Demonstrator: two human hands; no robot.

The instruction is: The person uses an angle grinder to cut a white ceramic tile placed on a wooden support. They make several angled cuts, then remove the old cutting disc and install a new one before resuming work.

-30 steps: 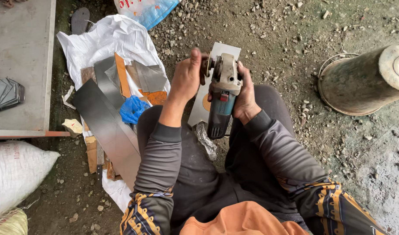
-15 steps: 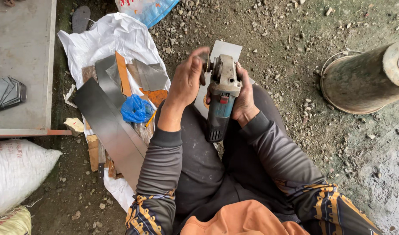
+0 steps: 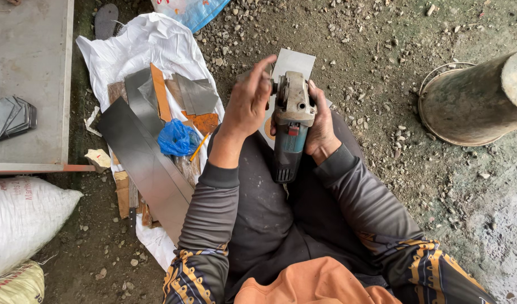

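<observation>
I hold a blue-grey angle grinder point(image 3: 291, 129) over my lap, its head pointing away from me. My right hand point(image 3: 320, 126) wraps the right side of its body. My left hand point(image 3: 248, 98) is raised at the left of the grinder's head, fingers curled around the disc area. Whatever the fingers pinch there is hidden. Under the grinder's head lies a flat grey metal plate point(image 3: 295, 61) on the gravel. My dark trousers and grey sleeves fill the lower middle.
A white sack point(image 3: 140, 45) at left carries long metal sheets point(image 3: 143, 163), wood strips and a blue plastic bag point(image 3: 176, 138). A grey board point(image 3: 27, 79) with small metal pieces lies far left. A metal drum point(image 3: 478, 98) lies at right. Filled sacks point(image 3: 21, 225) sit lower left.
My left hand has shifted at the grinder's head, fingers now curled over the disc side. The grinder and right hand stay nearly where they were.
</observation>
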